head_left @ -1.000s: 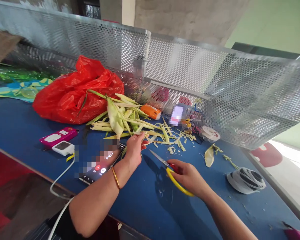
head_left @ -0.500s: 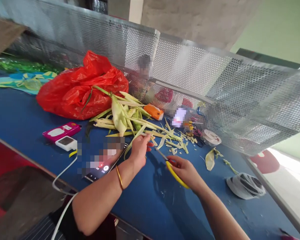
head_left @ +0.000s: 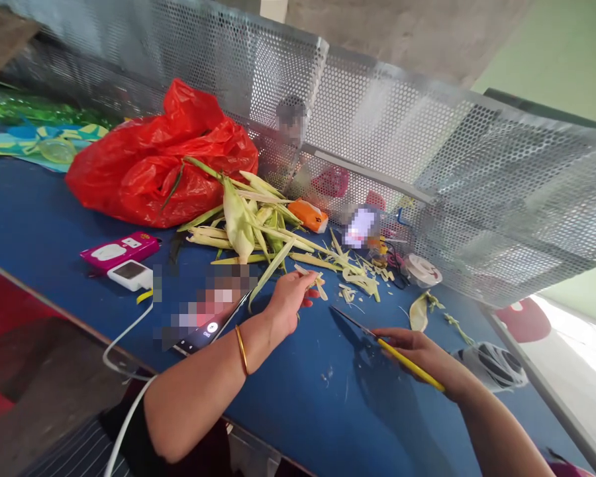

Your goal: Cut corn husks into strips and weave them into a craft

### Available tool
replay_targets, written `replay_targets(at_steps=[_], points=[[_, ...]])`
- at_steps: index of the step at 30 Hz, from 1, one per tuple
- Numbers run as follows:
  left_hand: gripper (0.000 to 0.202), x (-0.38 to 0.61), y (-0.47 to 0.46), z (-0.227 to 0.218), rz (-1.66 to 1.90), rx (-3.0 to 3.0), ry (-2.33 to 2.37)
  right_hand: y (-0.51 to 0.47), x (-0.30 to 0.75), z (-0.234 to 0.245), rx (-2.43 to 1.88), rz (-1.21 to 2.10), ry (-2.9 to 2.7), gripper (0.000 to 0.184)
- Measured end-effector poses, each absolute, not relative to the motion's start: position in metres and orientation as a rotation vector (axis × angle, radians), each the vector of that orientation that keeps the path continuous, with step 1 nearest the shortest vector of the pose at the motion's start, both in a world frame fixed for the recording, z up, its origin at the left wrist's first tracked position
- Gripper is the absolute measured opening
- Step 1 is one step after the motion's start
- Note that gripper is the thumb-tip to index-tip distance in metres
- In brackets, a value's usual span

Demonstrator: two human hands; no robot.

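My left hand (head_left: 293, 295) is closed on a small bunch of pale corn husk strips (head_left: 320, 285), their ends poking out past the fingertips. My right hand (head_left: 422, 358) grips yellow-handled scissors (head_left: 402, 361), whose blades point left toward the husk but stay apart from it. Cut husk pieces (head_left: 360, 278) lie scattered on the blue table just beyond my left hand. Behind them is a heap of long husk leaves (head_left: 238, 225), pale green and cream, spreading out from a red plastic bag (head_left: 153, 172).
A lit phone (head_left: 213, 318) lies by my left forearm, near a purple box (head_left: 119, 254) and a white device (head_left: 132, 273) on a cable. An orange packet (head_left: 308, 216), a second phone (head_left: 361, 226), a tape roll (head_left: 422, 270) and a wrapped bundle (head_left: 494, 364) sit along the perforated metal screen (head_left: 377, 126).
My right hand has drawn the scissors away to the right, off the husk. My left hand, still holding husk strips, has shifted slightly right.
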State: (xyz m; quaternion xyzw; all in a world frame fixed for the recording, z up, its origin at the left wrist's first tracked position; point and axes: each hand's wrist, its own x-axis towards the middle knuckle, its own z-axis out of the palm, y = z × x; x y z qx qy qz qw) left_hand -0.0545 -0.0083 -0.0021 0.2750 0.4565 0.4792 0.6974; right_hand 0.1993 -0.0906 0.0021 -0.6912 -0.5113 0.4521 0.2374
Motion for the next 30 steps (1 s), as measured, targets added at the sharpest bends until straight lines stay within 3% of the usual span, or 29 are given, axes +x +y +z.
replay_targets(at_steps=[5,9,16,22,25,30], points=[[0.007,-0.054,-0.011,-0.007,0.93,0.603,0.959,-0.078,0.213,-0.021,-2.027,0.652,-1.143,0.059],[0.01,-0.052,-0.01,-0.011,0.9,0.59,0.843,-0.078,0.212,-0.03,-1.933,0.679,-1.236,0.067],[0.015,-0.049,-0.015,-0.015,0.867,0.651,0.844,-0.089,0.189,-0.04,-2.273,0.071,-1.808,0.045],[0.019,-0.039,-0.028,-0.014,0.874,0.764,0.743,-0.092,0.183,-0.03,-2.245,-0.18,-1.989,0.031],[0.017,-0.033,-0.033,-0.01,0.957,0.962,0.735,-0.092,0.173,-0.015,-1.977,0.006,-1.802,0.029],[0.006,-0.034,-0.041,0.0,1.289,1.605,0.785,-0.09,0.141,0.006,-1.479,0.903,-1.211,0.042]])
